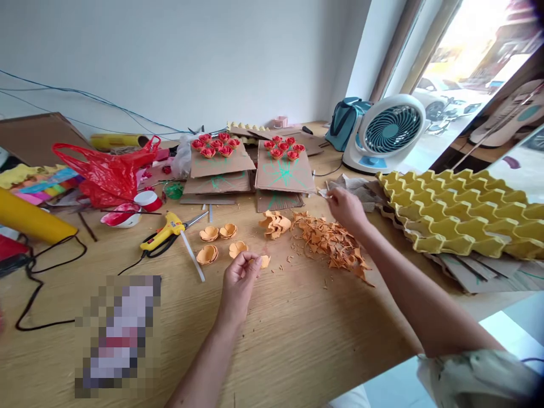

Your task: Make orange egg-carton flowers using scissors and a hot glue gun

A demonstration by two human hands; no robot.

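Note:
My left hand (pixel 238 283) pinches a small orange petal cup (pixel 265 262) between thumb and fingertips, just above the table. Beside it stand several similar orange petal cups (pixel 207 254), apparently cut from egg-tray pulp. My right hand (pixel 347 208) reaches farther out, its fingers closed next to a crumpled grey cloth (pixel 361 190). A small pale bit shows at those fingertips, too small to name. Between my hands lie a nested stack of orange cut pieces (pixel 275 224) and a heap of orange scraps (pixel 329 241).
Yellow egg trays (pixel 463 212) stand at the right, a fan (pixel 385 136) behind. Red paper flowers (pixel 284 147) sit on cardboard (pixel 284 173). At left are a yellow glue gun (pixel 164 233), scissors (pixel 196 219), a glue stick (pixel 192 256), a red bag (pixel 106 175) and a pixelated object (pixel 123 334).

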